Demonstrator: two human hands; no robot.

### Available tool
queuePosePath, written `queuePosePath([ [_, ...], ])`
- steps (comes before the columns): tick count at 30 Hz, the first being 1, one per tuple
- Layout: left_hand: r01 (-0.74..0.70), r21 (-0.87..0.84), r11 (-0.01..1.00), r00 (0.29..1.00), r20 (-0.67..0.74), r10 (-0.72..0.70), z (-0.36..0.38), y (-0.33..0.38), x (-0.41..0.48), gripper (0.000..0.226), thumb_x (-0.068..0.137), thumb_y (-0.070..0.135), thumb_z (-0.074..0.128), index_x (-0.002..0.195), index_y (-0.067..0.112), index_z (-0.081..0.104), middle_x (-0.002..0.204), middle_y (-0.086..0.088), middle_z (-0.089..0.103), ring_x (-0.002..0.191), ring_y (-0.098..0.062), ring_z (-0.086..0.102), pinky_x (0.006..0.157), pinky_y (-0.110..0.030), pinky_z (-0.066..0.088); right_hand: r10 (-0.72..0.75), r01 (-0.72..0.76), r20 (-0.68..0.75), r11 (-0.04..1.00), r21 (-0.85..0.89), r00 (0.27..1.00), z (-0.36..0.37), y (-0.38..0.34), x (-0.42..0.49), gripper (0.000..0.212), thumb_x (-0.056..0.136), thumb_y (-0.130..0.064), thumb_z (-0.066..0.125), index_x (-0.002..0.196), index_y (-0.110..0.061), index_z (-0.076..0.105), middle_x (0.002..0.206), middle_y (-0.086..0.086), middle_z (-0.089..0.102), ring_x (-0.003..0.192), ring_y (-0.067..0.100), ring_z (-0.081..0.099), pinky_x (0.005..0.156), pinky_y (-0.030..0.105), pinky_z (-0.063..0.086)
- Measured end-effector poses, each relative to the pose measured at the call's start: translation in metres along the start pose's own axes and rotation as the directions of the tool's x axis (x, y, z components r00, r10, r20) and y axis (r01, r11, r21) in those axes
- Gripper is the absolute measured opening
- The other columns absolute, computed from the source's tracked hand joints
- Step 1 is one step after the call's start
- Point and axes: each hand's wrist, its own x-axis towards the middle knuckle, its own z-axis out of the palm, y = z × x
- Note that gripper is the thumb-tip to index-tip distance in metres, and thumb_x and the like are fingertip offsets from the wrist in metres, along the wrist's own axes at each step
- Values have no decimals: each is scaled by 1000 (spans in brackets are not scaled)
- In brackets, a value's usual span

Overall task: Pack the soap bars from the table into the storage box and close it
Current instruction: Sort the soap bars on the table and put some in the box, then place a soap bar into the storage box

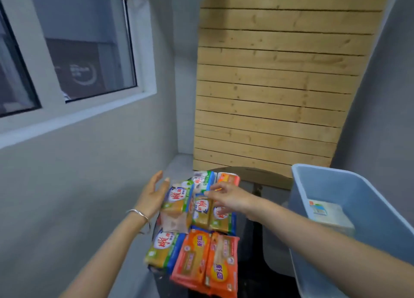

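Observation:
Several wrapped soap bars lie packed together on a small dark round table [266,174]. Yellow-green-blue packs [179,202] fill the middle and left, and orange packs [195,259] lie at the front, with one more orange pack [228,178] at the back. My left hand [152,194] is open, its palm against the left side of a yellow pack. My right hand [226,197] hovers over the middle packs with fingers spread, holding nothing. The blue storage box [367,199] stands open at the right, with a white-wrapped pack [324,212] inside.
A slatted wooden panel [280,85] leans against the wall behind the table. Grey walls close in on the left and right, and a window [85,51] is at the upper left. No lid of the box is in view.

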Motion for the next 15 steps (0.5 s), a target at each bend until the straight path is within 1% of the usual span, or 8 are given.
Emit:
queuePosePath([
  [4, 143, -8, 990, 988, 63, -143, -12, -27, 2, 51, 95, 31, 41, 142, 11, 32, 150, -6, 33, 136, -20, 33, 107, -27, 24, 68, -70, 35, 996, 50, 997, 29, -3, 22, 66, 88, -45, 57, 144, -16, 37, 145, 10, 46, 129, 25, 48, 103, 36, 45],
  [7, 213, 10, 977, 967, 144, -212, -10, -37, 2, 52, 94, 41, 37, 141, 16, 35, 149, -3, 35, 135, -19, 35, 106, -26, 27, 93, -110, 107, 979, 170, 990, 44, -3, 33, 58, 87, -47, 58, 136, -17, 48, 145, 2, 47, 132, 21, 43, 100, 29, 38],
  [8, 236, -3, 972, 955, 184, -232, -8, -39, 2, 51, 94, 43, 36, 137, 17, 41, 146, -4, 42, 130, -17, 43, 104, -24, 32, 104, -130, 127, 969, 210, 986, 48, -4, 34, 50, 87, -47, 58, 129, -20, 54, 141, 0, 52, 127, 17, 49, 95, 25, 40],
  [9, 267, -33, 963, 938, 237, -252, -6, -39, 2, 47, 94, 45, 36, 130, 19, 50, 135, -5, 55, 117, -14, 56, 94, -18, 43, 120, -154, 144, 954, 258, 982, 52, -5, 34, 40, 88, -46, 58, 120, -23, 58, 132, -2, 59, 115, 11, 58, 87, 18, 45],
  [11, 339, -109, 935, 899, 329, -287, 0, -40, 4, 42, 93, 48, 34, 106, 20, 62, 94, 0, 76, 78, -8, 71, 64, -15, 53, 132, -185, 173, 922, 341, 976, 59, -5, 33, 30, 88, -45, 58, 110, -24, 60, 110, -5, 69, 85, 3, 67, 66, 14, 53],
  [12, 385, -145, 912, 881, 353, -316, 4, -41, 4, 43, 92, 50, 34, 99, 20, 63, 78, 2, 77, 66, -9, 72, 56, -18, 53, 125, -180, 174, 920, 348, 977, 63, -3, 35, 35, 88, -44, 58, 114, -21, 60, 107, -3, 70, 87, 7, 68, 71, 18, 56],
  [13, 419, -174, 891, 867, 368, -336, 6, -41, 3, 43, 91, 52, 34, 95, 20, 63, 69, 3, 76, 60, -10, 71, 52, -19, 53, 118, -171, 166, 920, 353, 979, 68, 1, 37, 41, 89, -43, 57, 123, -20, 57, 113, 0, 69, 99, 13, 67, 85, 25, 55],
  [15, 430, -220, 876, 864, 381, -328, 10, -40, -1, 43, 91, 52, 35, 101, 18, 60, 64, 2, 75, 55, -11, 70, 48, -20, 52, 102, -150, 149, 923, 356, 984, 75, 4, 37, 48, 92, -43, 53, 135, -22, 47, 127, 4, 64, 115, 21, 61, 102, 34, 47],
])
